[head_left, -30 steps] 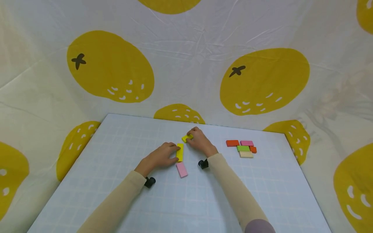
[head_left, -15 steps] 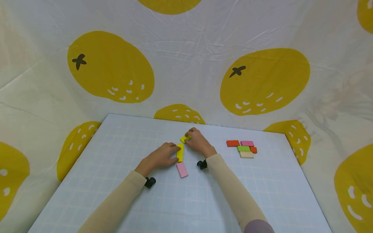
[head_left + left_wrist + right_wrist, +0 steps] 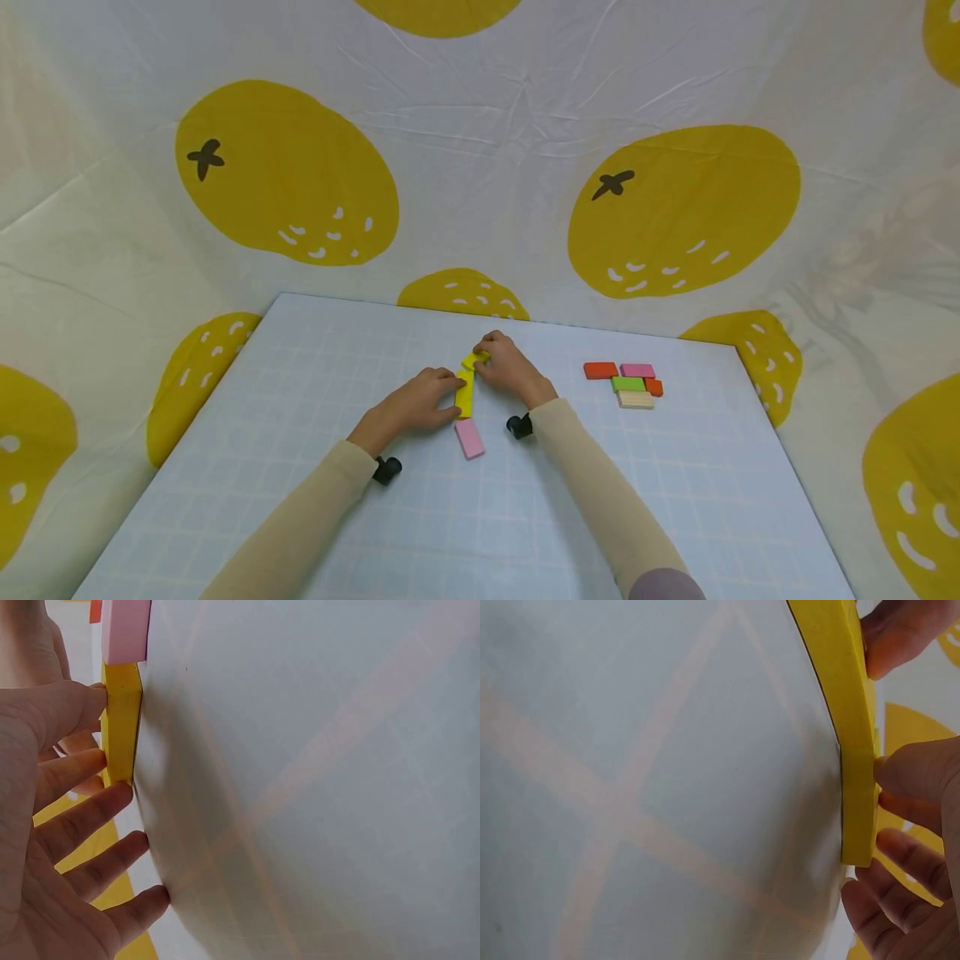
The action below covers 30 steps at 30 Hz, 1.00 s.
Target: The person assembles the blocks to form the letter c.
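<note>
Two yellow blocks lie end to end at an angle on the table. My left hand (image 3: 416,402) rests thumb and index fingertips on the nearer yellow block (image 3: 465,396); in the left wrist view its fingers are spread and fairly straight. The farther yellow block (image 3: 472,361) is pinched between thumb and fingers of my right hand (image 3: 510,368). In the right wrist view this farther yellow block (image 3: 858,810) meets the end of the other one. A pink block (image 3: 470,439) sits at the near end of the first yellow block, its corner right at that end.
To the right lies a cluster: a red block (image 3: 601,370), a pink block (image 3: 637,370), a green block (image 3: 628,384), a small orange-red block (image 3: 654,387) and a plain wood block (image 3: 636,400). A cloth with yellow fruit shapes (image 3: 285,171) hangs behind the pale gridded table (image 3: 337,533).
My right hand has brought the farther yellow block a little left and toward me, up to the end of the nearer yellow block. The left hand has stayed put.
</note>
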Each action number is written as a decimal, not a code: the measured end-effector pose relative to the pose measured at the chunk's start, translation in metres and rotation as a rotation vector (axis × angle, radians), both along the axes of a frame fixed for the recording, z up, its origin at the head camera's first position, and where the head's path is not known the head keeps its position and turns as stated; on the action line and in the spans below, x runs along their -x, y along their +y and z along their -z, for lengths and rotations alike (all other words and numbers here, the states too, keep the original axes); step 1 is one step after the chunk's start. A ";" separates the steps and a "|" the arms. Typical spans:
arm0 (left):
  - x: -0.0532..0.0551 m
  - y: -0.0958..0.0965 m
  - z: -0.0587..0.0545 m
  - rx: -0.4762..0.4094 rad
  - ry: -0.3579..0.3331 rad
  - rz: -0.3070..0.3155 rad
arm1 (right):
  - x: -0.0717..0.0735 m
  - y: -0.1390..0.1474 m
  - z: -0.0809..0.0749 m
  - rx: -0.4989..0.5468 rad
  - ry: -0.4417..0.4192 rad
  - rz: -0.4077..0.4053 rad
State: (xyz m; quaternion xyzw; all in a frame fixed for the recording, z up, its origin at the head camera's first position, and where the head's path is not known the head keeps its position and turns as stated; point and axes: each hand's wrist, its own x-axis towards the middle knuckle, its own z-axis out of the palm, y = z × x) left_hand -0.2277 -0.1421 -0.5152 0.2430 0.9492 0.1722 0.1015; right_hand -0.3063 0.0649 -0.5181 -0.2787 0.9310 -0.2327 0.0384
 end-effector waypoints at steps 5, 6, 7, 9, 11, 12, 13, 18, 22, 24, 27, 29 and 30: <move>0.000 0.000 0.000 -0.003 -0.005 -0.004 | 0.001 -0.001 0.000 -0.006 -0.011 0.001; 0.000 0.000 0.000 -0.003 -0.005 -0.003 | 0.001 -0.001 0.001 -0.004 -0.016 0.002; 0.000 -0.001 0.000 -0.006 -0.003 -0.001 | 0.001 -0.001 0.000 -0.003 -0.022 0.004; -0.001 -0.001 0.000 -0.008 0.001 0.006 | 0.001 -0.001 0.000 -0.003 -0.033 0.008; -0.001 0.000 -0.001 -0.007 0.008 0.010 | 0.001 -0.001 -0.001 -0.007 -0.040 0.011; -0.001 0.000 -0.001 -0.005 0.011 0.012 | 0.001 -0.001 -0.001 -0.006 -0.043 0.010; -0.001 0.000 -0.001 -0.005 0.015 0.012 | 0.000 -0.001 -0.002 -0.007 -0.046 0.011; -0.003 0.000 -0.003 -0.014 0.011 0.005 | 0.001 -0.001 -0.004 -0.004 -0.047 0.001; -0.003 0.000 -0.004 -0.024 0.000 -0.002 | 0.001 -0.001 -0.004 -0.007 -0.047 0.000; -0.003 0.001 -0.004 -0.023 0.000 -0.003 | 0.000 -0.001 -0.004 -0.008 -0.053 0.005; -0.003 0.001 -0.003 -0.019 -0.001 -0.006 | 0.000 -0.001 -0.004 -0.009 -0.059 0.011; -0.003 0.001 -0.003 -0.011 -0.003 -0.009 | 0.000 0.000 -0.004 -0.005 -0.057 0.009; -0.003 0.002 -0.003 -0.006 -0.006 -0.010 | 0.000 0.000 -0.004 -0.004 -0.051 0.008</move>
